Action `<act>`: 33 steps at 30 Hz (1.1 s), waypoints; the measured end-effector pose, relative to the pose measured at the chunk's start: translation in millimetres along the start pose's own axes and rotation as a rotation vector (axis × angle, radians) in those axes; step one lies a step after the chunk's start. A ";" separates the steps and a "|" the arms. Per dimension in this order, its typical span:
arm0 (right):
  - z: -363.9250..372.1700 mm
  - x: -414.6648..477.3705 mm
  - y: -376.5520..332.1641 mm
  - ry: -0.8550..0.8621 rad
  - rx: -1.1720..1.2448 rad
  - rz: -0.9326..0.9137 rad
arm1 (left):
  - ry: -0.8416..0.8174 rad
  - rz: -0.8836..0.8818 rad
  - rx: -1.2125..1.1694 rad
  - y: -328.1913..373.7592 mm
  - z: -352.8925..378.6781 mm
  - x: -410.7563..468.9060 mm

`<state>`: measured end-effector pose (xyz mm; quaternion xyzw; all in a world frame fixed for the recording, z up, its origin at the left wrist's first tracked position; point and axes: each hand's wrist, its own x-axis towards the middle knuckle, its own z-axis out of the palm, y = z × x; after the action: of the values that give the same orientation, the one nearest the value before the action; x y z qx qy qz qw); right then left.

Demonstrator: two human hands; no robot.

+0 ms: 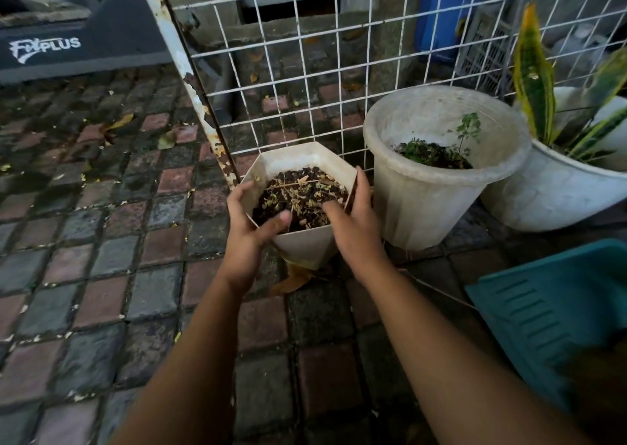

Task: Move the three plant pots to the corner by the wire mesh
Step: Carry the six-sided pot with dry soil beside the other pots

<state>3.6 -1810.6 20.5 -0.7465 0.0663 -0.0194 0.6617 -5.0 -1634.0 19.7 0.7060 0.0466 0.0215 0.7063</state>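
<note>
A small white hexagonal pot (298, 159) full of dark soil and dry leaves stands on the paving right in front of the wire mesh (305, 71). My left hand (247, 224) grips its left rim with the thumb over the soil. On the right rim, my right hand (353, 227) holds the pot the same way. To the right stands a round white pot (434, 200) with a tiny seedling. Beside that is a third white pot (549, 200) with a striped snake plant.
A rusty white post (190, 81) frames the mesh on the left. A teal plastic crate (556, 309) lies at the lower right. A dark board with white lettering (84, 47) sits at the upper left. Wet brick paving (101, 241) spreads to the left.
</note>
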 end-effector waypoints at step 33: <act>10.0 -18.9 9.9 0.167 -0.020 -0.184 | 0.250 0.022 0.090 -9.4 15.5 -8.6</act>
<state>-14.7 -1799.5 10.6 -0.7518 0.0527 -0.1415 0.6419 -12.5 -1650.3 10.5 0.7292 0.1276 0.1150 0.6624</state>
